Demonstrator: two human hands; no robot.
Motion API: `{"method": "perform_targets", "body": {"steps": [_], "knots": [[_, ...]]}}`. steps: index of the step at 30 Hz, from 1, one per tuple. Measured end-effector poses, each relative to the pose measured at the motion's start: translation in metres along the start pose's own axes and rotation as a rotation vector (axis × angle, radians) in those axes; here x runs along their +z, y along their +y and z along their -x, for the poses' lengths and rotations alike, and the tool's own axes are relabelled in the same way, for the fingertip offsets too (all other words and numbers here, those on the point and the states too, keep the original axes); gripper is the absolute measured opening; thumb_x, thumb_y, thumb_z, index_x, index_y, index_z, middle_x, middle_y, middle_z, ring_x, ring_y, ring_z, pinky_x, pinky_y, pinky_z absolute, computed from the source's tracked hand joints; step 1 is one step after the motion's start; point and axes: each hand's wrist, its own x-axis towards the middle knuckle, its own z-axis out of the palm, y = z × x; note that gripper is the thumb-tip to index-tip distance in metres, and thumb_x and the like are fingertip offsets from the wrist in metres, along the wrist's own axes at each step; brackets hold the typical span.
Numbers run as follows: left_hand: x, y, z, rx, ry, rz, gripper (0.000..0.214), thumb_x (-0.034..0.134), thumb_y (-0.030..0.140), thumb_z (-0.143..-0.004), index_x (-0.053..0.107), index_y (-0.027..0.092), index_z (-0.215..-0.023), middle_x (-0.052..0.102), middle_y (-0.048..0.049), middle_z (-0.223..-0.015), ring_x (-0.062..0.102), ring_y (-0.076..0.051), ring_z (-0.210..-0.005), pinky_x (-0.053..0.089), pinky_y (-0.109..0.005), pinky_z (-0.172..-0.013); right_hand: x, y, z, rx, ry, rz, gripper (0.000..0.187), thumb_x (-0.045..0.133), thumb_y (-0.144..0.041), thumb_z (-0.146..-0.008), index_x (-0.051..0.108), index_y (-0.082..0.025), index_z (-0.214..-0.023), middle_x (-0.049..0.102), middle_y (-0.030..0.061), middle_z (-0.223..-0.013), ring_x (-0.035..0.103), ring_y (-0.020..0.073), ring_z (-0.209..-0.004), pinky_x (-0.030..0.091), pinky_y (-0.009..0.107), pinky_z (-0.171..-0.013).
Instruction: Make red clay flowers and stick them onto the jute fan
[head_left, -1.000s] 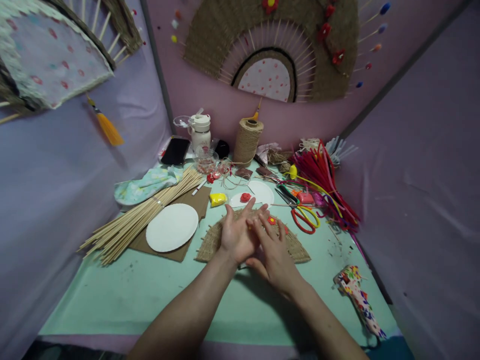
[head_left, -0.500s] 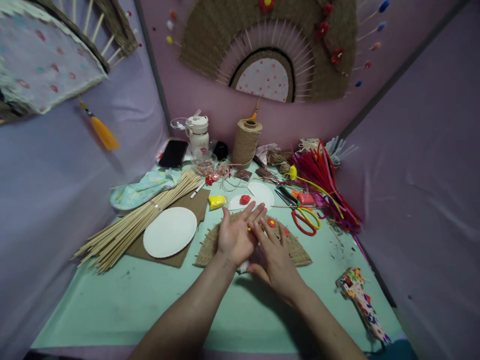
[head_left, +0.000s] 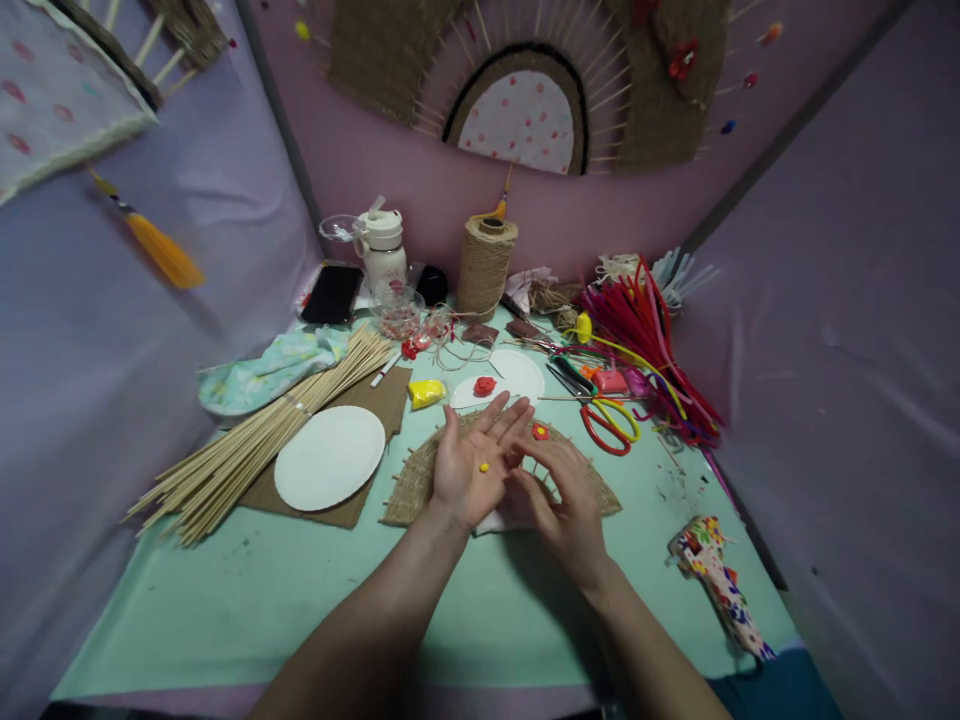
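Note:
My left hand (head_left: 474, 470) is palm up with its fingers stretched out. A tiny yellow clay ball (head_left: 484, 467) rests loose on that palm. Just to the right, my right hand (head_left: 570, 505) has its thumb and forefinger bent and a little apart beside the left fingers, with nothing visible between them. Beneath both hands lies a woven twine fan (head_left: 411, 490), partly covered by them. On its upper edge sits a red flower with a yellow centre (head_left: 540, 432). Beyond the fingertips, a lump of red clay (head_left: 485, 386) is on a white paper disc (head_left: 525, 372).
At left are bamboo sticks (head_left: 262, 440), a white oval card (head_left: 330, 458) and a yellow clay packet (head_left: 427, 393). Scissors (head_left: 609, 428), red pipe cleaners (head_left: 637, 320) and a flowered glue gun (head_left: 724, 585) lie right. A twine spool (head_left: 486, 268) and white bottle (head_left: 384, 250) stand behind.
My right hand has drawn off the left palm, its fingers going from flat to bent, uncovering the yellow ball. The whole view has tipped slightly downward.

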Motion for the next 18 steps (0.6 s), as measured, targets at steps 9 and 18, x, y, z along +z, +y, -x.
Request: {"method": "perform_targets", "body": {"steps": [9,18], "knots": [[0.005,-0.013,0.002,0.059,0.077,-0.131,0.068,0.031,0.065,-0.091,0.054,0.015,-0.131,0.064,-0.0172,-0.122,0.056,-0.028,-0.123,0.038,-0.043,-0.108,0.014,-0.013,0.003,0.081,-0.071,-0.016,0.02,0.053,-0.03,-0.094,0.067,-0.026,-0.108,0.073,0.0035,-0.093,0.064,0.0212,-0.086,0.045,0.039,-0.085],[0.006,-0.016,0.0,0.043,0.157,-0.184,0.054,0.038,0.058,-0.093,0.064,0.015,-0.112,0.067,-0.0133,-0.106,0.062,-0.023,-0.109,0.046,-0.039,-0.1,-0.016,0.027,0.016,0.379,0.226,-0.097,0.032,0.061,-0.03,-0.089,0.059,-0.023,-0.12,0.071,0.0065,-0.095,0.068,0.0203,-0.088,0.055,0.038,-0.084]]}}
